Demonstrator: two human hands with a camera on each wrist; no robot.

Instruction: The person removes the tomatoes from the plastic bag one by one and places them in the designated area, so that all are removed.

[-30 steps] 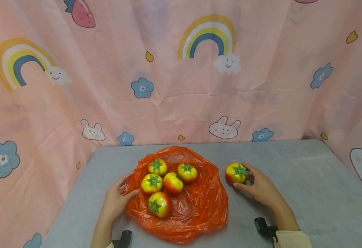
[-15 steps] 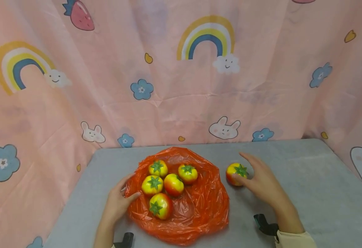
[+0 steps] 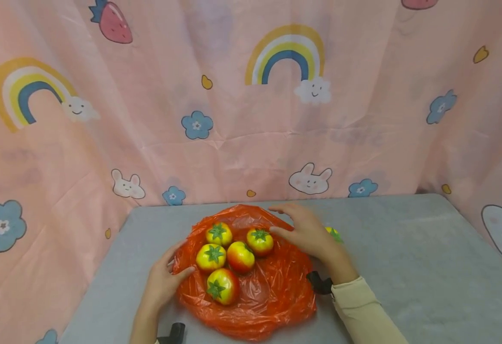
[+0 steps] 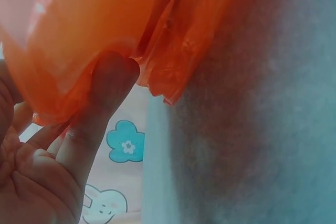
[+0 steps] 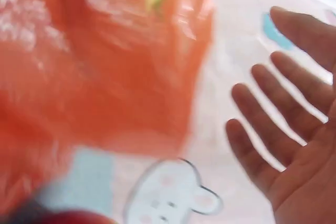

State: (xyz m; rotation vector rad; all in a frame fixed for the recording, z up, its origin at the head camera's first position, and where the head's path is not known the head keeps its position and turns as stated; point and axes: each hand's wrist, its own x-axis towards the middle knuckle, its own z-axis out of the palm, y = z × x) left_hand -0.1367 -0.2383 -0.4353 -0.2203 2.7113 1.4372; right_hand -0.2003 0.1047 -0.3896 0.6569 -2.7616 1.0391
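Spread across the middle of the counter [image 3: 406, 248], an orange plastic bag [image 3: 272, 286]: thin, crinkled film, probably very light, limp, slick and easy to tear; best taken by a gathered fold of rim, with several fingers rather than at one point. Five tomatoes [image 3: 240, 257] clustered in its left and upper part, close together; cannot tell whether under a layer of film or bare on top. Glossy and round, so likely slippery and quick to roll; weight and firmness not readable; best cupped around the widest girth. Left hand [image 3: 162, 277] at the bag's left edge, thumb on one side, fingers on the other, film clamped between. Right hand [image 3: 304, 231] over the bag's upper right edge, fingers straight and apart, nothing in the grasp, fingertips near the upper right tomato [image 3: 260, 241]. Loose tomato [image 3: 332, 232] to the right of the bag, mostly hidden by the right hand. Back edge of the counter just beyond the bag's far rim, with pink cloth [image 3: 234, 157] hanging behind; widest room for moving toward the right edge, past the loose tomato.
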